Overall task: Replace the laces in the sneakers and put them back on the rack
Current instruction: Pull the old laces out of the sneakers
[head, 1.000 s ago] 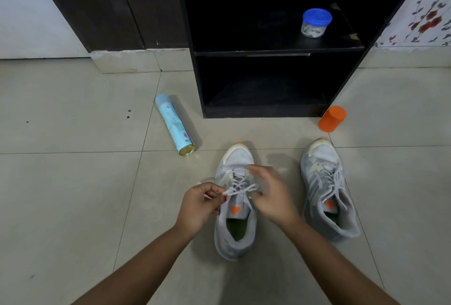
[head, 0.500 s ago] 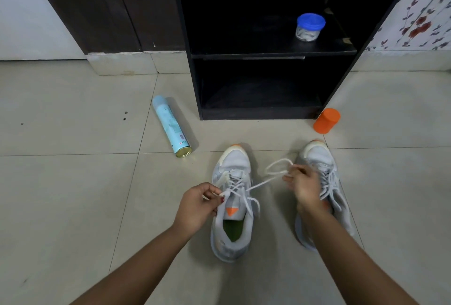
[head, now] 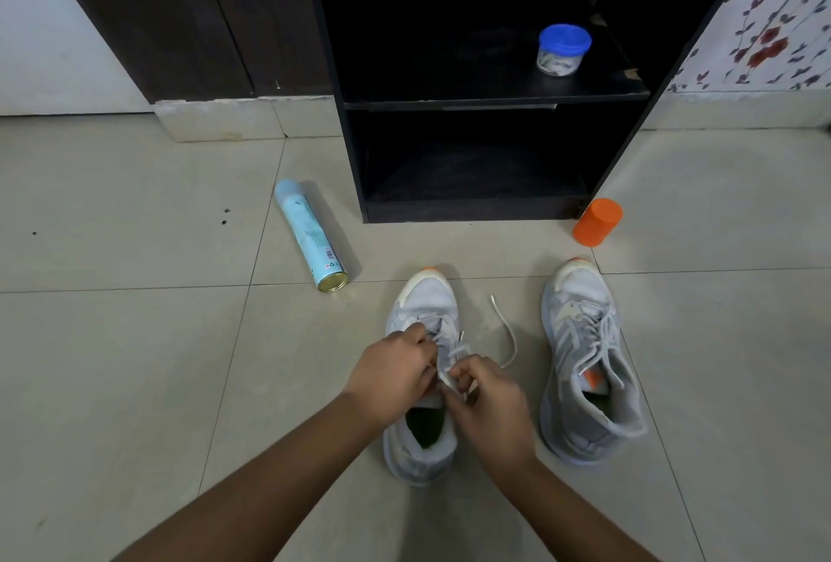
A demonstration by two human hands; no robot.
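Two grey sneakers stand on the tiled floor, toes toward a black rack. Both hands are over the left sneaker. My left hand pinches the white lace at the eyelets near the tongue. My right hand pinches the same lace just beside it, fingers curled. The lace's free end loops out over the floor to the right of the shoe. The right sneaker stands apart with its lace loosely threaded.
A light blue spray can lies on the floor left of the rack. An orange cap stands at the rack's right foot. A blue-lidded jar sits on the rack's middle shelf. Dark cabinet doors stand at the back left.
My right hand, which had pulled the lace out to the right, has come back to the left sneaker's tongue. The lace's free end now lies slack on the floor.
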